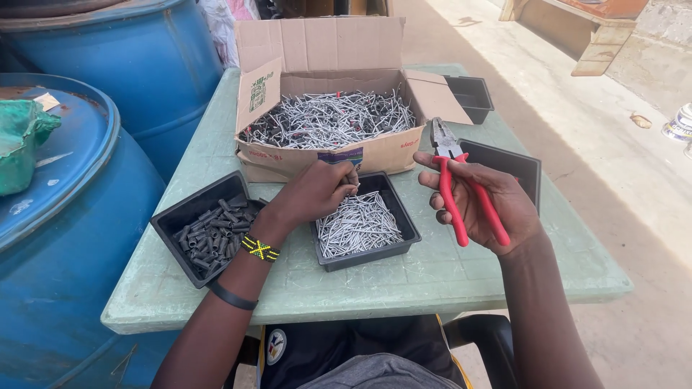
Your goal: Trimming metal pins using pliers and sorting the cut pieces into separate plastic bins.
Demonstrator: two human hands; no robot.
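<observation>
My right hand [484,209] grips red-handled pliers [460,189], jaws pointing up toward the cardboard box [331,155]. My left hand [317,191] hovers over the middle black tray [400,248] of thin silver nails, fingers pinched around what looks like a nail at the tray's far edge. The box behind is full of grey metal nails, some with dark sleeves. Another black tray [173,227] at the left holds several short black tubes.
A pale green plastic table [447,277] carries everything. Two more black trays sit at the right: one [519,164] behind my right hand, one [472,97] beside the box. Blue barrels [79,216] stand close on the left. Concrete ground lies to the right.
</observation>
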